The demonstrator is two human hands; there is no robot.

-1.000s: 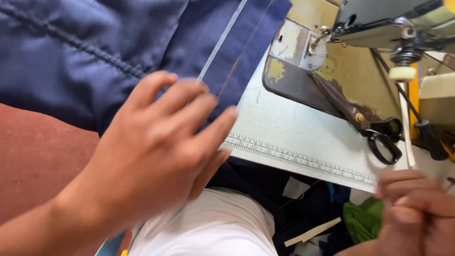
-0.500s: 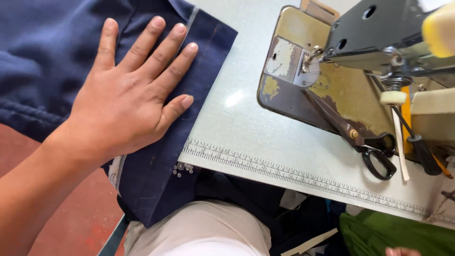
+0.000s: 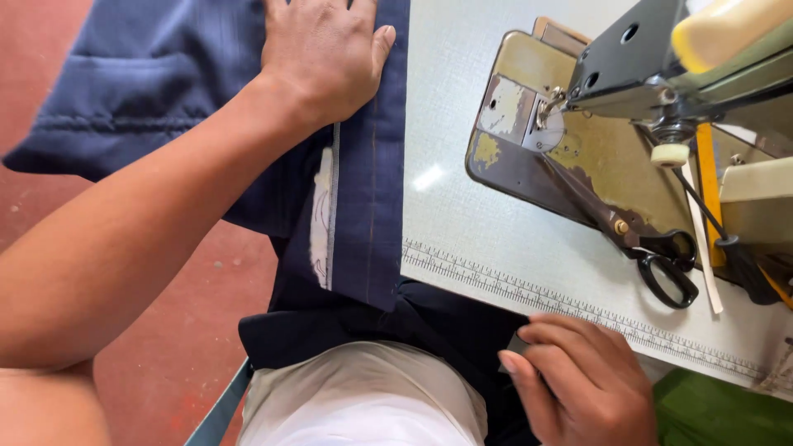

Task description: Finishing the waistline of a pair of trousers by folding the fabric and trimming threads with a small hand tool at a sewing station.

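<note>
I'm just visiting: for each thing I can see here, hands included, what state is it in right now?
left hand: flat, palm down, pressing the blue garment.
blue garment: folded edge on the table, hanging off the front.
right hand: fingers curled at the table's front edge; whether it grips anything is unclear.
scissors: shut, lying on the machine bed.
sewing machine: nothing under its needle.
table: ruler strip along the front.

One label seen: a white cloth label (image 3: 320, 216), narrow and upright, sewn inside the dark blue garment (image 3: 368, 165) beside a pale seam line, just left of the surface (image 3: 462, 239) edge. Its markings were too small to tell. No packages, signs or screens.
</note>
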